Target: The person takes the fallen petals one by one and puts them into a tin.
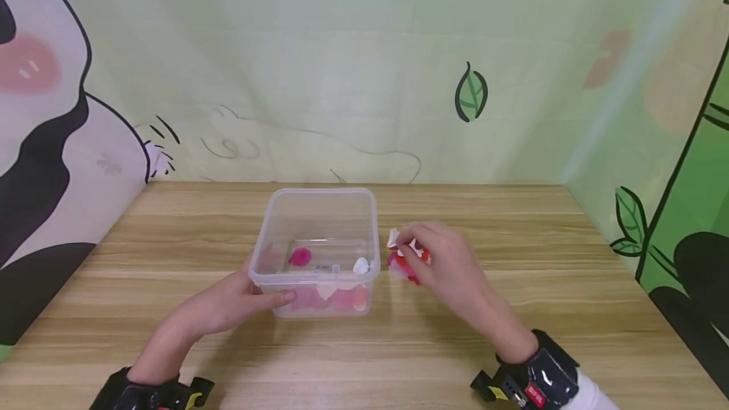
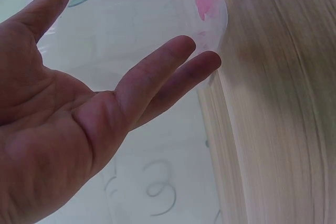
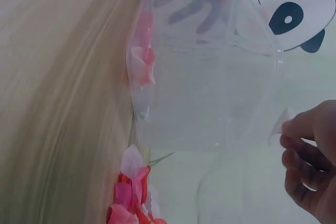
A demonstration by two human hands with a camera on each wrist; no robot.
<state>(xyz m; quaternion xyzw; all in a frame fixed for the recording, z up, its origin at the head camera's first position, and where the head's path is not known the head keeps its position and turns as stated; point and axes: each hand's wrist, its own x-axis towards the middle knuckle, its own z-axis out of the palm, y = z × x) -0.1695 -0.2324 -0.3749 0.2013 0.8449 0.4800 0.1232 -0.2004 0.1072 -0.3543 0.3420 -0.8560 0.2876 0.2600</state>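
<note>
Behind tub (image 1: pixel 285 279) on wood tbl (image 1: pixel 393 359) — grn backdrop (image 1: pixel 342 74)

Left hand (image 1: pixel 230 304) and right hand (image 1: pixel 448 266) are bare, and behind them sit a chunky black left cuff (image 1: pixel 132 394) and a similar right cuff (image 1: pixel 543 366) — kinda glossy. Each has a little black block (image 1: pixel 483 387) sticking off it with a yellow patch (image 1: pixel 498 393). Right one's also got a red label (image 1: pixel 535 394) with pale markings — plus a white sleeve (image 1: pixel 591 395) behind it.
</note>
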